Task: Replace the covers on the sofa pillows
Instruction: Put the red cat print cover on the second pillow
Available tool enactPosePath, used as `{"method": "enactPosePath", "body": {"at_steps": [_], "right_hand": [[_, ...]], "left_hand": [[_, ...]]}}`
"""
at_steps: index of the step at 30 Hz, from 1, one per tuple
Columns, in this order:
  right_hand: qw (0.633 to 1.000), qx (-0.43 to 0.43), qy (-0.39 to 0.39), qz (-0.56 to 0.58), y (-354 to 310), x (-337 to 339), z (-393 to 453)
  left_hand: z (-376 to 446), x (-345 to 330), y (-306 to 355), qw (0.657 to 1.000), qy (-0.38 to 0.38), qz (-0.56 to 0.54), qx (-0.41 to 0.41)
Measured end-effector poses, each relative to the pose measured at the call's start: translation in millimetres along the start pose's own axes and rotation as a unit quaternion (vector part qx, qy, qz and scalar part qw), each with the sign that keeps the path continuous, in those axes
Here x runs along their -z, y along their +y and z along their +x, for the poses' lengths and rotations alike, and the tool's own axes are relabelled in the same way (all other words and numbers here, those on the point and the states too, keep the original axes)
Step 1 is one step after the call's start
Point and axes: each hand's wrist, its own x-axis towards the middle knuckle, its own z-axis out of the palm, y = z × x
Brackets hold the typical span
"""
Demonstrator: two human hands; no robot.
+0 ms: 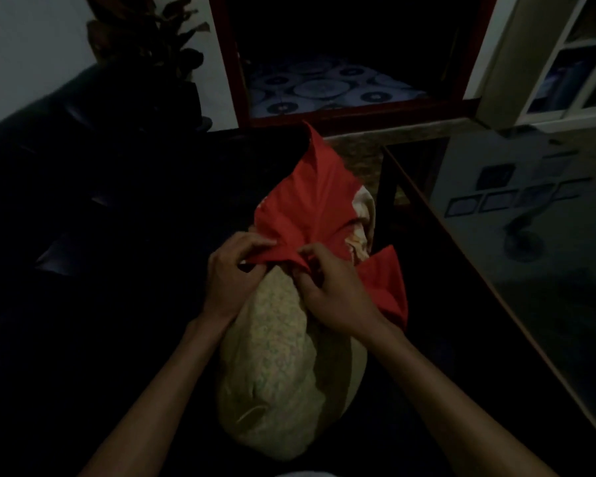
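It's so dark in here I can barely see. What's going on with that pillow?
A person is working a red cover on a cream pillow that lies on a dark sofa. The left hand and right hand both pinch the cover's near edge. The cover sits only over the pillow's far end; most of the pillow is bare. A glass-topped table stands to the right.

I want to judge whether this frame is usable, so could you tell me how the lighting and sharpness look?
Head view: very dim; the sofa is nearly black. Only the red cover, the beige pillow and both hands (left hand, right hand) read clearly, slightly soft. The glass table shows reflections; wide-angle bending at the edges.
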Motion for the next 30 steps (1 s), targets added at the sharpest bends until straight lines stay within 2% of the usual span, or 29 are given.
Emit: {"method": "enactPosePath", "body": {"at_steps": [4,8,10,13,17,19,21,22,25,27,29,30], "right_hand": [[0.997,-0.025,0.064,-0.029,10,-13,5],[0.979,-0.069,0.125,-0.142,8,-25,-6],[0.969,-0.107,0.128,-0.181,4,-27,-7],[0.977,-0.129,0.063,-0.157,-11,-23,-12],[0.991,-0.046,-0.040,-0.121,-36,-32,-27],[0.990,-0.038,-0.088,-0.106,-33,-41,-27],[0.979,-0.023,-0.113,-0.168,-21,-46,-24],[0.967,-0.022,-0.120,-0.222,-15,-46,-20],[0.920,-0.075,-0.122,-0.364,4,-45,-13],[0.900,-0.108,-0.109,-0.408,17,-51,-14],[0.897,-0.151,-0.100,-0.402,27,-61,-20],[0.907,-0.182,-0.100,-0.366,31,-68,-23]], "left_hand": [[-18,36,6,0.999,0.017,0.048,-0.003],[-35,61,2,0.995,-0.068,0.045,0.052],[-33,65,-1,0.990,-0.093,0.064,0.084],[-21,69,-3,0.978,-0.132,0.095,0.130],[-10,68,-10,0.960,-0.182,0.077,0.200],[-11,64,-24,0.928,-0.262,0.066,0.257],[-20,60,-39,0.893,-0.340,0.057,0.289],[-25,58,-47,0.888,-0.350,0.070,0.291],[-40,58,-64,0.889,-0.325,0.116,0.302],[-48,58,-73,0.881,-0.291,0.118,0.354],[-53,59,-82,0.872,-0.259,0.157,0.384],[-55,58,-84,0.874,-0.246,0.199,0.370]]}}
